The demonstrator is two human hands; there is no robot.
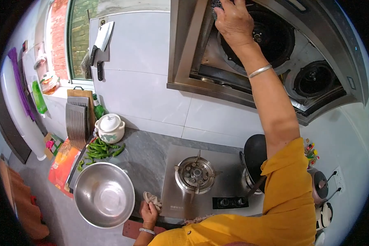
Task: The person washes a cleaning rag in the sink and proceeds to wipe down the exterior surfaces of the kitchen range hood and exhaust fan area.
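My right hand is raised inside the range hood, its fingers at the picture's top edge on a dark, speckled scrubbing pad. Behind that forearm are two round fan openings. Low on the counter edge, my left hand grips a crumpled cloth, just left of the gas stove. A large steel bowl stands to the left of that hand.
A black wok leans on the right burner. Green peppers lie beside a lidded white pot, with slatted metal filters and a green bottle behind. A cleaver hangs on the wall.
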